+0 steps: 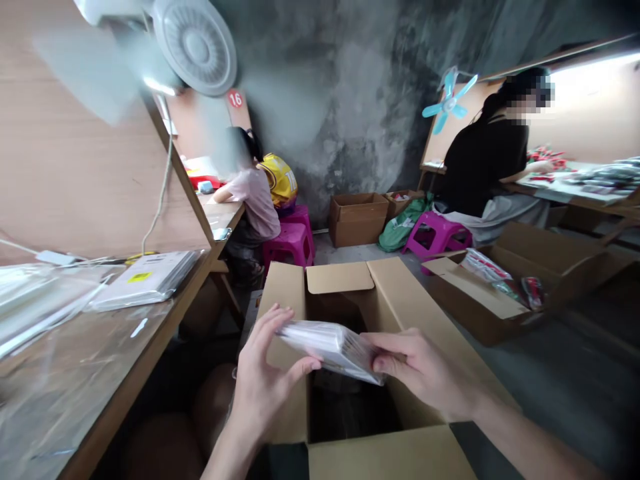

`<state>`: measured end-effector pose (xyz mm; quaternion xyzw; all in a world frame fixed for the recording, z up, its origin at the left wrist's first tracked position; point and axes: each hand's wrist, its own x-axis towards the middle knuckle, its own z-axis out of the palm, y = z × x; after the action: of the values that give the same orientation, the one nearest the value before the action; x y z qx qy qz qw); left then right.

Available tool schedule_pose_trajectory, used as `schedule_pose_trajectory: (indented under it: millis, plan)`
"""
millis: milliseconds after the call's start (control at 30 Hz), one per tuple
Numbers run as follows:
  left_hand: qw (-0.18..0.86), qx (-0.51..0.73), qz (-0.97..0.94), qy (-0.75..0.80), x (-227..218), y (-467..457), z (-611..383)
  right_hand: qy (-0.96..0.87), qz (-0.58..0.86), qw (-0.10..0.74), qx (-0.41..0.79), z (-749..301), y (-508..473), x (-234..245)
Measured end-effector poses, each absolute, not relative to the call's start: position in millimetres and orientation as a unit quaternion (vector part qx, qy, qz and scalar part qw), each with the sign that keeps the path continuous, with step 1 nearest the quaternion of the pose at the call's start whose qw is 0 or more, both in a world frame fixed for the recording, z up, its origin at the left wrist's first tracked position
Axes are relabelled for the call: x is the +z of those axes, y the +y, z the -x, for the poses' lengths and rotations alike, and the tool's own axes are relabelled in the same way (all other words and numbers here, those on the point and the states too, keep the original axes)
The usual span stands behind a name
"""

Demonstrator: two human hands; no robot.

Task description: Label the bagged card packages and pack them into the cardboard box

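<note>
Between my two hands is a small stack of flat, plastic-wrapped packets [330,343], held tilted above an open cardboard box [400,293]. My left hand [263,373] grips its left end, thumb below and fingers on top. At the right end, my right hand [425,370] pinches the stack between thumb and fingers. The box's flaps are folded outward, and its inside is dark, so what lies at the bottom cannot be made out. Blur hides the print on the packets.
A wooden table [115,353] on the left bears a stack of wrapped packets [147,277]. Another open carton [545,267] with packaged goods lies at right. Co-workers sit on purple stools [293,243] at further tables. A fan [195,47] hangs upper left.
</note>
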<state>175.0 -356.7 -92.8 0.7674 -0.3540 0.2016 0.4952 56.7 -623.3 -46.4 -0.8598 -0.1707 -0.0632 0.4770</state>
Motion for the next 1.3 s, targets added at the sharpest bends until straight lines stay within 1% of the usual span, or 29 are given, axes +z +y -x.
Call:
schedule_pose_trajectory:
  millis: [67, 133, 267, 367, 500, 633, 700, 833, 1100, 1300]
  plan:
    - [0.432, 0.262, -0.782, -0.366, -83.7, -355.3, -168.1, -0.191, 0.855, 0.470, -0.111, -58.5, -622.9, -52.0]
    - [0.410, 0.276, -0.787, -0.369, -75.2, -358.2, -158.0, -0.220, 0.846, 0.454, -0.175, -58.6, -619.6, -54.3]
    - [0.467, 0.192, -0.761, -0.408, -64.6, -369.3, -136.6, -0.230, 0.826, 0.453, -0.243, -56.2, -611.6, -51.6]
    - [0.502, 0.185, -0.750, -0.389, -63.1, -375.1, -123.7, -0.211, 0.813, 0.473, -0.267, -53.6, -608.2, -50.1]
    - [0.516, 0.211, -0.744, -0.368, -63.6, -379.3, -112.0, -0.197, 0.784, 0.525, -0.264, -49.2, -608.7, -55.7]
    - [0.530, 0.220, -0.735, -0.361, -63.5, -384.3, -106.1, -0.205, 0.730, 0.609, -0.234, -45.8, -613.8, -68.0]
    - [0.538, 0.224, -0.730, -0.357, -63.2, -386.8, -104.9, -0.215, 0.711, 0.629, -0.230, -45.3, -615.9, -75.0]
    - [0.543, 0.223, -0.723, -0.363, -63.3, -390.6, -103.3, -0.210, 0.714, 0.620, -0.248, -45.4, -616.1, -85.5]
    - [0.558, 0.210, -0.719, -0.357, -64.8, -395.9, -98.1, -0.209, 0.701, 0.631, -0.259, -40.2, -613.4, -92.7]
    - [0.567, 0.194, -0.724, -0.343, -71.3, -394.7, -99.2, -0.212, 0.723, 0.592, -0.286, -35.0, -609.7, -89.2]
